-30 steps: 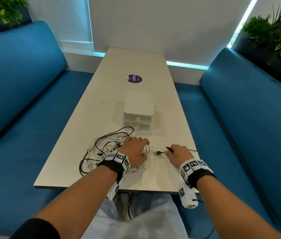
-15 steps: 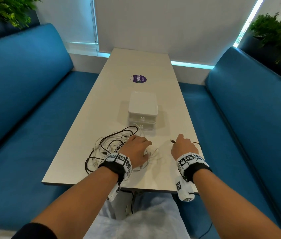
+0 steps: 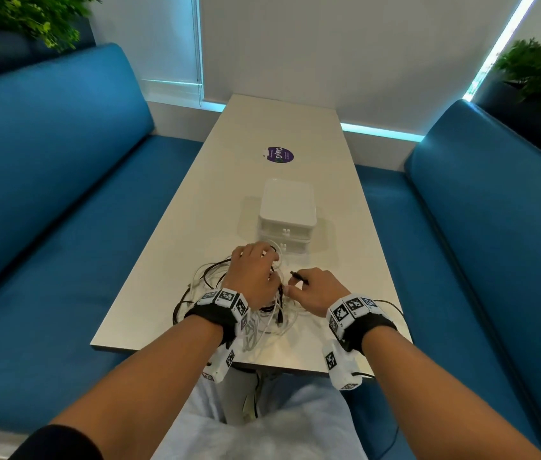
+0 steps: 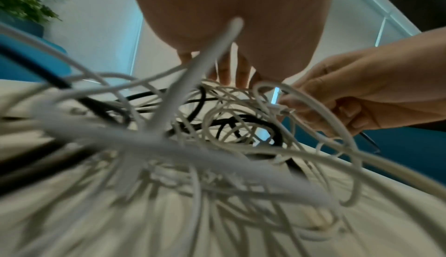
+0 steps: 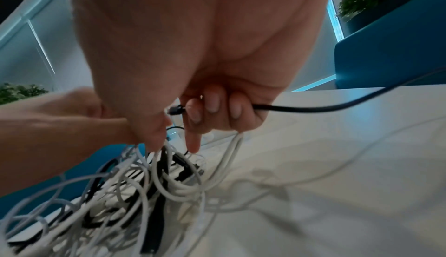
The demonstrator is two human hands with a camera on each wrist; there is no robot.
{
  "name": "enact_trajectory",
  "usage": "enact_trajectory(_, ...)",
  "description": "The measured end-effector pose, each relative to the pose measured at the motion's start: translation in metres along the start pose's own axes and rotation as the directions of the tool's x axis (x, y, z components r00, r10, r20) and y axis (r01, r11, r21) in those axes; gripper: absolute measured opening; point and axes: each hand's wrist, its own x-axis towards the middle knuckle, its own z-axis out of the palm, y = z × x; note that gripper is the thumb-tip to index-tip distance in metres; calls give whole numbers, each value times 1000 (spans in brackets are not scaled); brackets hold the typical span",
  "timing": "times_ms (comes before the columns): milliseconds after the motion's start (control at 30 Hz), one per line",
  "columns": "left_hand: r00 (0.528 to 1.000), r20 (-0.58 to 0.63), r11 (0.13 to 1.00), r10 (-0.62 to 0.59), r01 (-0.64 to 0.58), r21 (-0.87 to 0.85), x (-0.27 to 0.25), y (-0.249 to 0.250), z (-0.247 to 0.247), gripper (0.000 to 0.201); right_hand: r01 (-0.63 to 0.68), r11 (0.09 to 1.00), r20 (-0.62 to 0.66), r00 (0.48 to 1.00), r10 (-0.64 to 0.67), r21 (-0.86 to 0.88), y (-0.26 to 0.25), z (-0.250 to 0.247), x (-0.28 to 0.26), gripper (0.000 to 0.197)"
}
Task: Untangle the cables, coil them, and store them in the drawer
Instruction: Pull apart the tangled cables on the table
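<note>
At the table's (image 3: 345, 207) near edge lay the cable tangle (image 3: 262, 322), white and black. Left hand (image 3: 252, 273) rested on it at 11 o'clock, fingers spread. Right hand (image 3: 317, 290), 1 o'clock, curled around a black cable (image 5: 301, 108). Farther, 12 o'clock, the white drawer unit (image 3: 287, 210) stood closed.

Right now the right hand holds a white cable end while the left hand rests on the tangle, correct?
Not quite: the cable gripped by the right hand is black, as the right wrist view shows. The left hand does rest on the tangle.
</note>
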Motion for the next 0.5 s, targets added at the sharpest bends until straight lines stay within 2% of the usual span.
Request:
enact_trajectory(67, 993, 94, 996, -76, 81, -41, -4, -7, -1, 36, -41, 998, 13, 999, 42, -52, 4, 4, 2, 28)
enact_trajectory(133, 980, 182, 990, -84, 103, -100, -4, -10, -3, 38, -89, 993, -5, 996, 89, -81, 9, 6, 4, 27)
enact_trajectory(200, 979, 203, 998, -32, 44, -55, -2, -9, -5, 36, -124, 989, -22, 992, 122, -78, 13, 7, 5, 21)
enact_trajectory(267, 984, 175, 999, 33, -32, -10, 1, -5, -7, 38, -130, 988, -25, 991, 129, -84, 16, 8, 5, 20)
enact_trajectory(367, 967, 182, 978, 180, -195, 70, 6, 6, -8, 42, -116, 989, -28, 993, 113, -93, 16, 9, 3, 20)
enact_trajectory(433, 946, 223, 950, 235, -272, 151, 8, 14, -7, 34, -100, 990, -25, 995, 98, -102, 17, 9, 1, 20)
enact_trajectory(500, 940, 249, 938, 233, -285, 198, 8, 16, -6, 25, -95, 990, -15, 995, 94, -105, 18, 10, -1, 20)
